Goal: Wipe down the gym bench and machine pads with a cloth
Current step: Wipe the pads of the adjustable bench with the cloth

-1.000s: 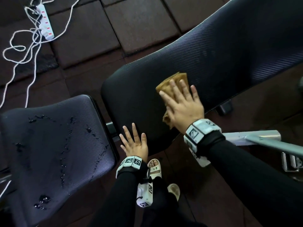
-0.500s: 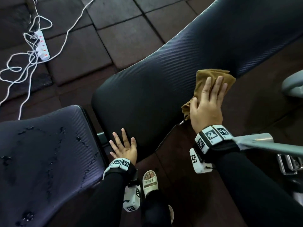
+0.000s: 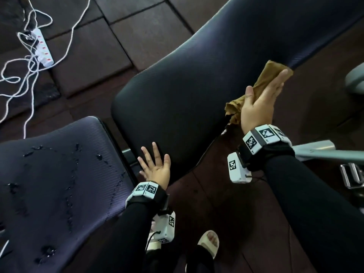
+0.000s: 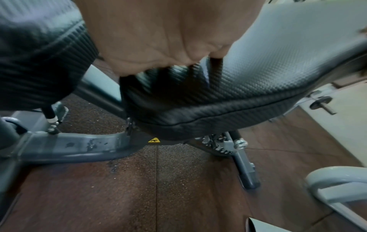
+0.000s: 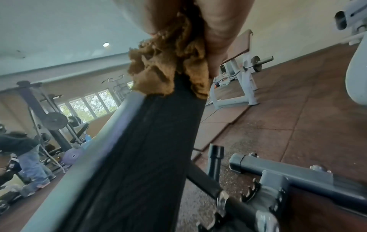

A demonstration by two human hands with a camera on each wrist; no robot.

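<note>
The black bench back pad point(image 3: 197, 85) slopes up to the right, and the seat pad point(image 3: 55, 184) at lower left carries water droplets. My right hand point(image 3: 260, 103) is turned on its side at the back pad's right edge. It clamps a brown cloth point(image 3: 266, 73) over that edge, thumb on top and straight fingers along the side. In the right wrist view the cloth point(image 5: 168, 66) bunches between thumb and fingers above the pad's edge point(image 5: 149, 149). My left hand point(image 3: 155, 164) rests flat with fingers spread on the pad's lower end point(image 4: 258, 70).
A white power strip point(image 3: 42, 48) with tangled cables lies on the rubber floor tiles at upper left. The grey bench frame point(image 3: 325, 152) juts out at right. My sandalled foot point(image 3: 209, 241) stands below the pad. Another person point(image 5: 20, 149) and gym machines point(image 5: 238, 70) are farther off.
My right hand slid the cloth from the top of the back pad rightwards to its side edge and turned on its side. The left hand stayed on the pad's lower end.
</note>
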